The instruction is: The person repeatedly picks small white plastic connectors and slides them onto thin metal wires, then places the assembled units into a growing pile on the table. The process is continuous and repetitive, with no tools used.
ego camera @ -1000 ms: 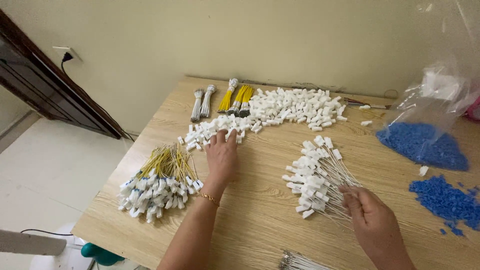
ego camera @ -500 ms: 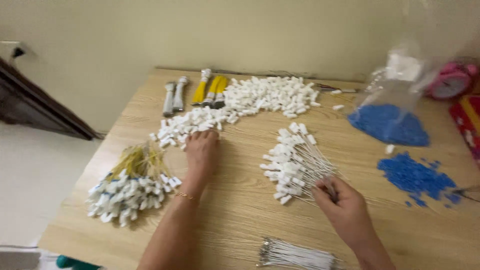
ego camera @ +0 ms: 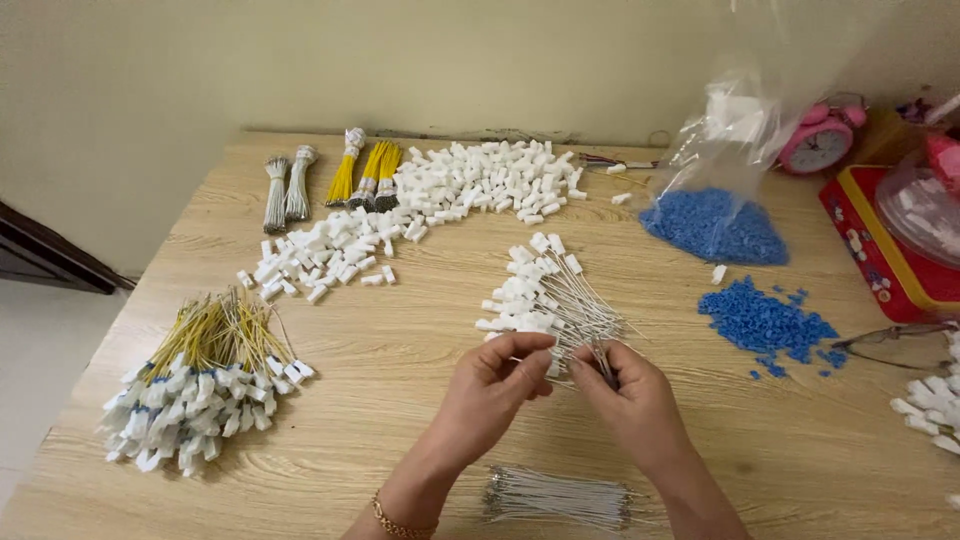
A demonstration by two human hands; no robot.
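Light wood-grain counter (ego camera: 400, 400), set against a pale wall. Far edge: two grey wire bundles (ego camera: 285, 190), yellow wire bundles (ego camera: 365, 175), then a long spill of loose white connectors (ego camera: 440, 195) curving toward the left. Near left: heap of yellow wires with white ends (ego camera: 200, 380). Centre: fan of thin grey wires with white ends (ego camera: 545, 300). Near edge: bare grey wire bundle (ego camera: 555, 495). Right: clear bag of blue pieces (ego camera: 715, 225), loose blue pile (ego camera: 765, 325), pink alarm clock (ego camera: 818, 140), red tin (ego camera: 885, 250), spectacles (ego camera: 895, 345).
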